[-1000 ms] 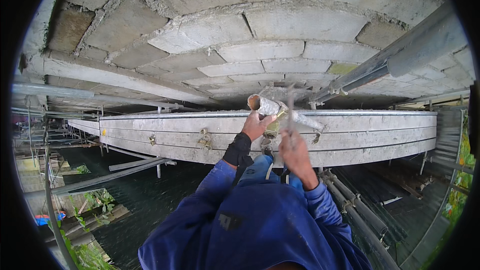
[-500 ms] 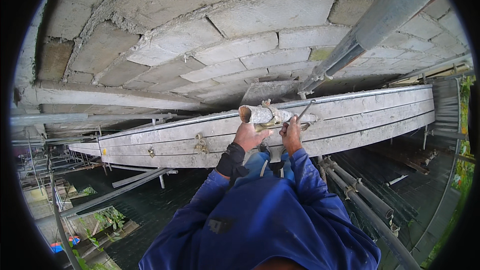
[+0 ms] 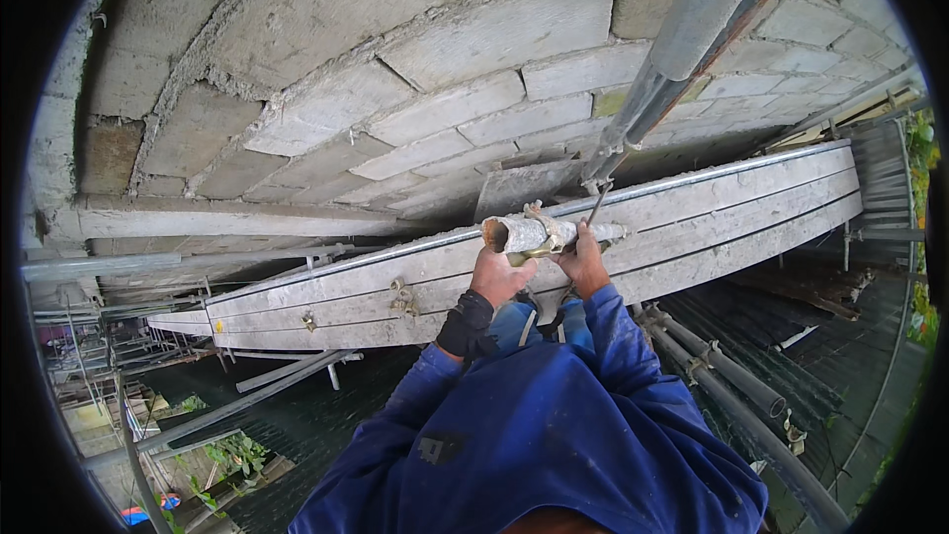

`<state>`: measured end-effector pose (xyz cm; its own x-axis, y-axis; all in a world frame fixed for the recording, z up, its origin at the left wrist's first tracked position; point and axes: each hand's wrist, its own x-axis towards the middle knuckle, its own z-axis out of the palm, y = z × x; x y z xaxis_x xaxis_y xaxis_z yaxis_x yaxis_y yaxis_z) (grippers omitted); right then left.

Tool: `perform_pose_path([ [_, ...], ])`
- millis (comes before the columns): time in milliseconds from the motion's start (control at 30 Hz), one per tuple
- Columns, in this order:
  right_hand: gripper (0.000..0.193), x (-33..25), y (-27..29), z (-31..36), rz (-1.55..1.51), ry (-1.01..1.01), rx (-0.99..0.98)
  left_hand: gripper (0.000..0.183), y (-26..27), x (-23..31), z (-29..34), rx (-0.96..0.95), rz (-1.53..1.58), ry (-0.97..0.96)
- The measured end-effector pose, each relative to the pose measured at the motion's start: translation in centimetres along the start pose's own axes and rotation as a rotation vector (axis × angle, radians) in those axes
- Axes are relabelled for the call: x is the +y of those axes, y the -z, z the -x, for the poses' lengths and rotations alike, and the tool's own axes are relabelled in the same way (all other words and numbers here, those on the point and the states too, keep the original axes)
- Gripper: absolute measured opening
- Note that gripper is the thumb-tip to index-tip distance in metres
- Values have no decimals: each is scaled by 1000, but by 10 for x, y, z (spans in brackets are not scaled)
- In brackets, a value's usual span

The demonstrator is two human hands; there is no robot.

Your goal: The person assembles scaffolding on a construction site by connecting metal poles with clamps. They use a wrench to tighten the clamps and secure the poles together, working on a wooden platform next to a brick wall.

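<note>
Scaffold tube [image 3: 520, 232], crusted with pale mortar, as I view it through the head camera: it lies roughly crosswise in front of the worker's body, above the grey planks [image 3: 712, 222] of the walkway, its open end turned to the left and brown inside. Whether it touches the planks I cannot tell. A scaffold coupler [image 3: 546, 226], equally crusted, sits around the tube near its middle. The left hand [image 3: 499, 277] has its grip closed on the tube from below, just beside the open end; some of its fingers are hidden from me. The right hand [image 3: 585, 265] has its grip clenched on a thin metal rod [image 3: 599, 201], whose upper end rises above the fist, beside the right part of the tube. A black wristband [image 3: 465, 322] wraps the left wrist. Two loose couplers, one nearer [image 3: 402, 299] and one farther left [image 3: 308, 321], rest on the planks. Beyond the walkway I see a concrete-block wall [image 3: 455, 114], crossed at the upper right by a slanting steel pole [image 3: 687, 30]. Further pipes [image 3: 727, 376] run at the lower right.
</note>
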<state>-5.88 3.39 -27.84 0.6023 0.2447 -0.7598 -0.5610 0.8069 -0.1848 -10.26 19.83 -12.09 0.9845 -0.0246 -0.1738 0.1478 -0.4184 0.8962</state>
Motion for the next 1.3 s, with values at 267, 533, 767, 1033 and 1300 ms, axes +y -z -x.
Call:
perform_pose_path([
  [267, 36, -36, -25, 5, 98, -14, 316, 73, 80, 103, 15, 52, -218, -182],
  [533, 36, -16, 28, -23, 385, -88, 291, 68, 156, 105, 39, -71, 132, 145],
  [767, 36, -58, 28, -23, 274, -97, 180, 68, 232, -36, 116, 326, -415, 350],
  [1033, 31, -66, 94, -42, 1208, 414, -207, 55, 70, -313, 249, 314, -286, 1097],
  [1300, 29, -42, 59, -31, 248, -213, 34, 56, 112, -388, 287, 665, -338, 1158],
])
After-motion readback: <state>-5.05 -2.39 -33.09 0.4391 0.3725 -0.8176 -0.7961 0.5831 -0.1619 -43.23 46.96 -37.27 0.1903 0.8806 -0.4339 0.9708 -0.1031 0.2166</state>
